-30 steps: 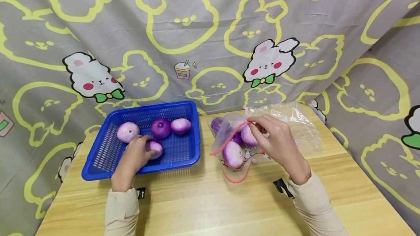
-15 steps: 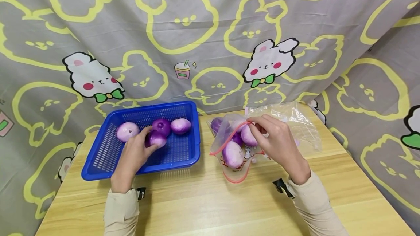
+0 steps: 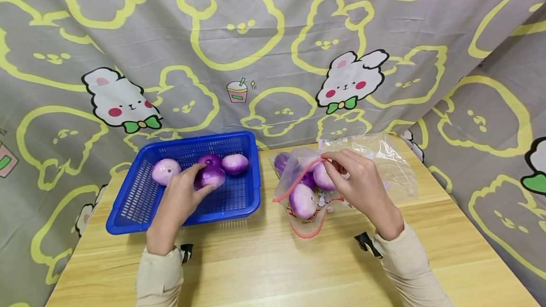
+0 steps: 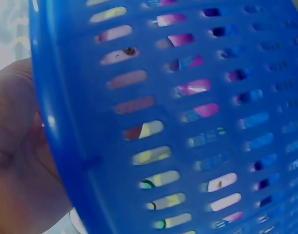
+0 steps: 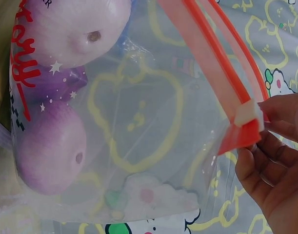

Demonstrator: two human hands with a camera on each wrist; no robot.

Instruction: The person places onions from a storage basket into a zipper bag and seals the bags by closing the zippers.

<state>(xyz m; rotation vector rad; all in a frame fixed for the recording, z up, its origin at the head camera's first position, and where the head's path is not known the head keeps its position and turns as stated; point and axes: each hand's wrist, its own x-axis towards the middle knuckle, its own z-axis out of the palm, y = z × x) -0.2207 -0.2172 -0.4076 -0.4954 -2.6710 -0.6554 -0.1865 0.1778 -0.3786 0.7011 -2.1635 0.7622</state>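
Our left hand [image 3: 181, 194] grips a purple onion [image 3: 214, 176], now shifted rightward within the blue basket [image 3: 257, 181], so nearer the zip bag [image 5: 212, 63], still pinched at its rim by our right hand [image 3: 362, 181]; whether the onion is lifted, we cannot tell.

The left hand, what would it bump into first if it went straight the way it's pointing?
Probably the dark purple onion just beyond the held onion, inside the blue basket. How high the left hand is looks unclear, so it might pass over instead.
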